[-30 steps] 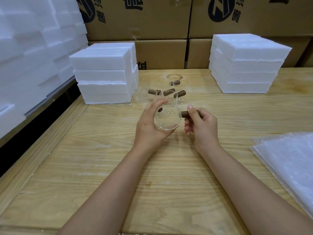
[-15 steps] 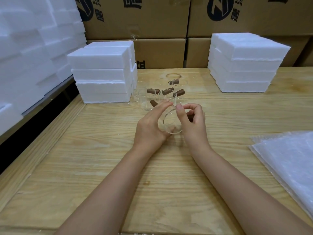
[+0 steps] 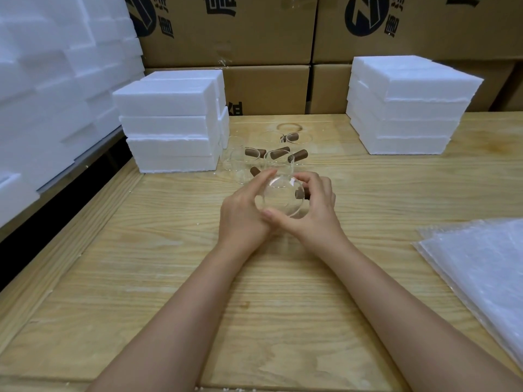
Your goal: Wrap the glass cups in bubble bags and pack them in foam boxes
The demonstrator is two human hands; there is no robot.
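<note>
A clear glass cup [image 3: 281,198] with a brown wooden handle is held just above the table between both hands. My left hand [image 3: 243,212] cups its left side, fingers reaching up over the rim. My right hand [image 3: 312,209] wraps round the right side, thumb under the glass and fingers curled over the handle. Several more glass cups [image 3: 266,158] with brown handles stand behind on the wooden table [image 3: 169,278]. White foam boxes are stacked at the left [image 3: 169,123] and at the right [image 3: 407,106]. A pile of bubble bags [image 3: 481,267] lies at the right edge.
Cardboard cartons [image 3: 254,38] form a wall behind the table. More white foam pieces [image 3: 51,80] are piled high on the far left, beyond a dark gap beside the table.
My right hand left the handle's end and closed round the cup's right side, thumb going underneath. The cup turned in my hands, and its handle is now tucked under my right fingers.
</note>
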